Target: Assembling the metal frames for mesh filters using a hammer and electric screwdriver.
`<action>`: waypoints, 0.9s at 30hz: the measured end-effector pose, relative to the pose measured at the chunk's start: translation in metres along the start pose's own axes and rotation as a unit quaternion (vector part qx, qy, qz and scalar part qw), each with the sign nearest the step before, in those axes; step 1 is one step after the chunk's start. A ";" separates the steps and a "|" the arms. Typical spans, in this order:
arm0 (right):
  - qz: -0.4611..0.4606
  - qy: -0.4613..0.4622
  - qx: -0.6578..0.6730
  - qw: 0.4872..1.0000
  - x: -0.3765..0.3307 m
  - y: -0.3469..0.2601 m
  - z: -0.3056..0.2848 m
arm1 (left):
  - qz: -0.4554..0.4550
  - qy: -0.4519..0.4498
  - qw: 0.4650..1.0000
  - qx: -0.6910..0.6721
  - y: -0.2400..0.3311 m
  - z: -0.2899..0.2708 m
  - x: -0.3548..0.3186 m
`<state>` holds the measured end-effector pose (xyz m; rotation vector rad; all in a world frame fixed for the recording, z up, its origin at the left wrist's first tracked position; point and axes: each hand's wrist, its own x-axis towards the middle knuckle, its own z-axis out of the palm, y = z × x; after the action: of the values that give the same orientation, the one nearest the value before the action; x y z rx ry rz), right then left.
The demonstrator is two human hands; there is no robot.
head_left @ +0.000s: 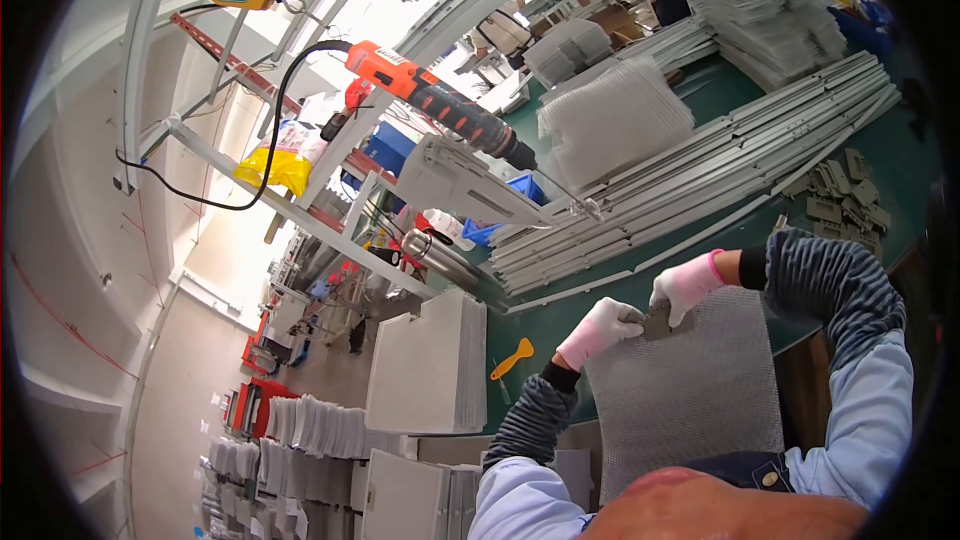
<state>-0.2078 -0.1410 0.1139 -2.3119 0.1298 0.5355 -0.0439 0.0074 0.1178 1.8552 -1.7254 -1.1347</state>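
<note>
Head view, looking down: two hands in white gloves with pink cuffs are seen at the far edge of a grey mesh panel [690, 390]. The left hand [598, 331] is closed on the panel's far left corner, and the right hand [686, 285] is closed on a small grey metal piece [660, 320] set against that same edge, just between the two hands. Both forearms are covered by dark striped sleeve guards over light blue sleeves. The mesh panel is held flat, reaching from the hands back toward the body at the near right of the scene, over the edge of a green counter [720, 100].

To the left of the left hand, a small orange scraper [512, 358] is laid on the counter. Further left, a stack of white panels [430, 365] is stood at the counter's edge. Beyond the hands, long grey metal frame strips [700, 160] are laid in a bundle across the counter, with a heap of small grey brackets [845, 200] to the far right. Stacks of mesh sheets [612, 120] are piled farther away. An orange and black power screwdriver [440, 105] is hung above the counter at the far left.
</note>
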 end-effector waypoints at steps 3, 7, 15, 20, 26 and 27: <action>0.084 -0.044 -0.020 0.995 0.009 -0.008 0.003 | 0.015 0.018 0.999 -0.037 0.003 0.003 -0.002; 0.019 -0.001 0.019 1.000 0.009 0.002 0.015 | 0.073 0.045 0.995 0.049 0.008 0.002 -0.006; 0.056 -0.050 0.006 0.997 0.012 -0.028 0.005 | 0.048 0.051 0.997 -0.036 0.003 -0.005 -0.006; 0.052 0.083 -0.272 0.957 0.024 -0.017 0.017 | 0.182 0.208 0.927 0.252 -0.032 -0.015 0.007; -0.029 0.282 -0.282 0.917 0.029 0.047 0.079 | 0.129 0.296 0.873 0.366 -0.070 0.050 -0.020; -0.068 0.359 -0.270 0.891 0.031 0.052 0.086 | 0.102 0.272 0.888 0.357 -0.077 0.069 -0.023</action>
<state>-0.2218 -0.1162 0.0129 -2.9317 0.1832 -0.4440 -0.0433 0.0612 0.0260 2.0147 -2.0394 0.1694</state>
